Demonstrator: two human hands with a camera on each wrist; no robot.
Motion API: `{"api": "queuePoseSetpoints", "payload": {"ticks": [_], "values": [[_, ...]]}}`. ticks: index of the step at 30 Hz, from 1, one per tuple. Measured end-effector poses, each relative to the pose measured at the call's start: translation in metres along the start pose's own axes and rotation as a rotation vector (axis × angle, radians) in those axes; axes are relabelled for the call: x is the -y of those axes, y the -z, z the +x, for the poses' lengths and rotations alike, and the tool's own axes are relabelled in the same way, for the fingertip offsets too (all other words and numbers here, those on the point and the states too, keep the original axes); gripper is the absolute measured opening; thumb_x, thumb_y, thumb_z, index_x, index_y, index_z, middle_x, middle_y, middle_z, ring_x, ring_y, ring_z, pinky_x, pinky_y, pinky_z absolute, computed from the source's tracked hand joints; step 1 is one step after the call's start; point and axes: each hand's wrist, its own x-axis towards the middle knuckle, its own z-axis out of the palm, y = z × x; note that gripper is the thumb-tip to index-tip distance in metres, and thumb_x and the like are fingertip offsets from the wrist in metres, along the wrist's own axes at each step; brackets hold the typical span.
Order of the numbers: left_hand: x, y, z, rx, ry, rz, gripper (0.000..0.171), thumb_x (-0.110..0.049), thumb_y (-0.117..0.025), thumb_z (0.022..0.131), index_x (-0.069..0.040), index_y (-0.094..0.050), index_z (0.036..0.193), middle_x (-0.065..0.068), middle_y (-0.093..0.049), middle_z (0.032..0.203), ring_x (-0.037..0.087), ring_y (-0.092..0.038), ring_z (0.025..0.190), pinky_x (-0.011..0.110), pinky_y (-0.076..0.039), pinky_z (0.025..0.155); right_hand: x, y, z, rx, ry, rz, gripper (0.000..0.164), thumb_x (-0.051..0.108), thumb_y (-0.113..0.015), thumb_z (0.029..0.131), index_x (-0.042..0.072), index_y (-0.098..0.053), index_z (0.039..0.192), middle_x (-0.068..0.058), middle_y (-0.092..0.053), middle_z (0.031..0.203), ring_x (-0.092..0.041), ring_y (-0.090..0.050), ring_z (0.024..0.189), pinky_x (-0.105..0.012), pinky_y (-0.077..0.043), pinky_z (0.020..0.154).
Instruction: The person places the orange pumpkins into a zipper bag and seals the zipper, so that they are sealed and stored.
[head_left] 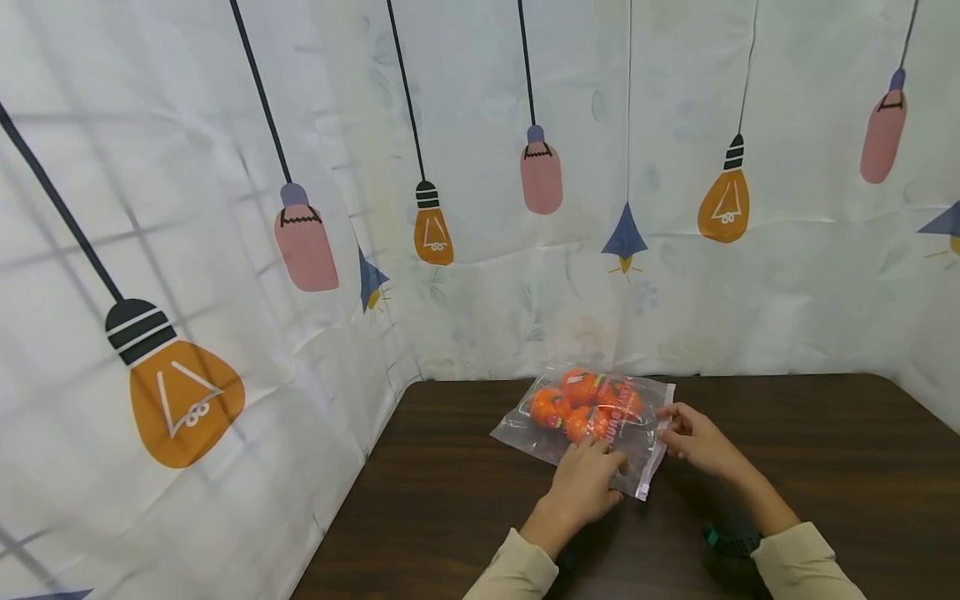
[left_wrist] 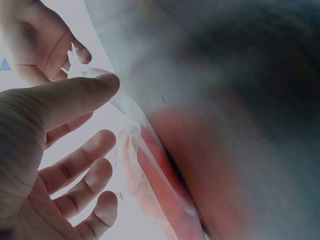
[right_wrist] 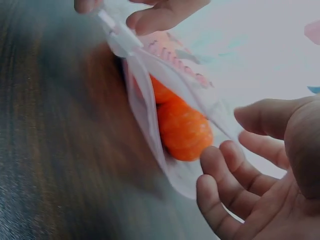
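Observation:
A clear zip bag (head_left: 517, 422) with pink print lies on the dark table, holding several oranges (head_left: 551, 407) with green marks. Its mouth gapes in the right wrist view, with an orange (right_wrist: 185, 132) showing inside. My right hand (head_left: 697, 442) pinches the bag's white zip edge between thumb and fingers. At the near corner, my left hand (head_left: 583, 490) holds the bag by its edge close to the white slider (right_wrist: 122, 40). In the left wrist view its thumb (left_wrist: 85, 97) lies against the plastic, and its other fingers are loosely bent.
The brown wooden table (head_left: 825, 450) runs back to a white cloth (head_left: 480, 317) printed with hanging lamps. More of this cloth stands along the left side. A dark band (head_left: 731, 542) with a green part is at the right wrist.

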Motion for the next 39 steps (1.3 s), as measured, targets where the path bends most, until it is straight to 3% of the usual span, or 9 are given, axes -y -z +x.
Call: {"api": "queuePoseSetpoints", "payload": {"ticks": [6,15,20,25,30,39], "values": [[0.002,-0.002,0.005,-0.036,0.016,-0.026,0.014,-0.040,-0.080,0.085,-0.036,-0.073,0.096,-0.014,-0.068,0.096,0.008,-0.061,0.091,0.025,-0.048,0.073,0.005,0.006,0.000,0.104,0.058,-0.012,0.025,0.008,-0.060,0.101,-0.008,-0.058,0.120,-0.014,-0.062,0.086,-0.015,-0.059,0.070,-0.029,-0.052,0.061],[0.006,-0.007,0.006,-0.162,0.016,-0.062,0.004,-0.037,-0.078,0.088,-0.033,-0.076,0.088,-0.014,-0.068,0.085,0.006,-0.062,0.081,0.022,-0.044,0.066,0.007,0.001,-0.011,0.257,0.200,-0.055,0.014,0.014,-0.062,0.101,0.002,-0.066,0.109,-0.005,-0.066,0.088,-0.003,-0.058,0.073,-0.026,-0.053,0.063],[0.005,-0.008,0.008,-0.204,0.033,-0.077,0.005,-0.036,-0.077,0.089,-0.031,-0.076,0.087,-0.015,-0.068,0.081,0.005,-0.062,0.076,0.022,-0.045,0.066,0.009,-0.004,-0.015,0.283,0.248,-0.023,0.012,0.014,-0.063,0.101,0.005,-0.068,0.107,-0.002,-0.067,0.088,-0.002,-0.059,0.074,-0.027,-0.053,0.062],[0.006,-0.007,0.009,-0.216,0.087,-0.157,0.006,-0.033,-0.075,0.091,-0.030,-0.073,0.086,-0.017,-0.068,0.079,0.003,-0.064,0.075,0.022,-0.048,0.068,0.012,-0.005,-0.017,0.293,0.306,-0.002,0.007,0.008,-0.064,0.099,0.005,-0.067,0.105,-0.005,-0.068,0.091,-0.002,-0.061,0.079,-0.025,-0.054,0.066],[0.008,-0.005,0.010,-0.240,0.117,-0.243,0.009,-0.028,-0.073,0.092,-0.028,-0.069,0.084,-0.016,-0.063,0.075,0.000,-0.061,0.071,0.020,-0.047,0.066,0.010,-0.007,-0.016,0.268,0.325,-0.010,0.011,0.007,-0.070,0.095,0.007,-0.065,0.105,-0.003,-0.064,0.085,-0.002,-0.058,0.073,-0.025,-0.052,0.060],[0.007,-0.007,0.010,-0.207,0.111,-0.276,0.009,-0.027,-0.073,0.093,-0.026,-0.068,0.086,-0.014,-0.065,0.079,0.000,-0.060,0.072,0.018,-0.046,0.066,0.007,-0.013,-0.016,0.059,0.300,-0.160,0.007,0.017,-0.072,0.095,0.017,-0.068,0.100,0.007,-0.064,0.083,-0.002,-0.057,0.070,-0.025,-0.050,0.059]]}}
